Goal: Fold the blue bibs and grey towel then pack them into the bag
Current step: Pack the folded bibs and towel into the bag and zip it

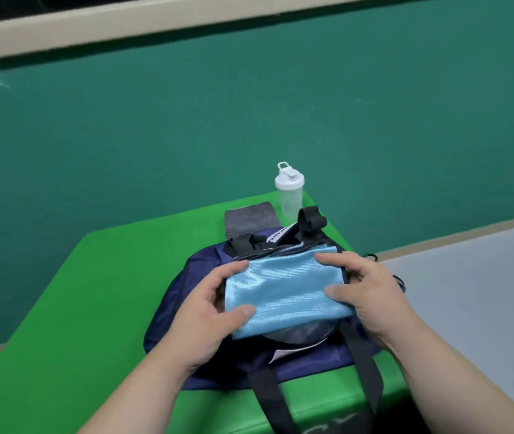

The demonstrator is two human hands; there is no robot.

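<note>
I watch left hand [205,311], right hand [365,296]: fingers [327,260] pinching ends of folded blue bibs [284,292] over open bag [296,368].
Could go wrong: soft stack slips, comes unfolded; edge snags on bag mouth.
Grey towel [248,219] at 12 o'clock, not packed.
Bottle [290,195] beside it could tip.
Green tabletop [93,308], green wall [249,120], grey floor [484,292] at 3 o'clock.

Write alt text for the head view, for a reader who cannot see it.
The left hand and right hand hold a folded blue bib over a navy bag on a green table. A grey towel and white bottle sit behind the bag.
</note>
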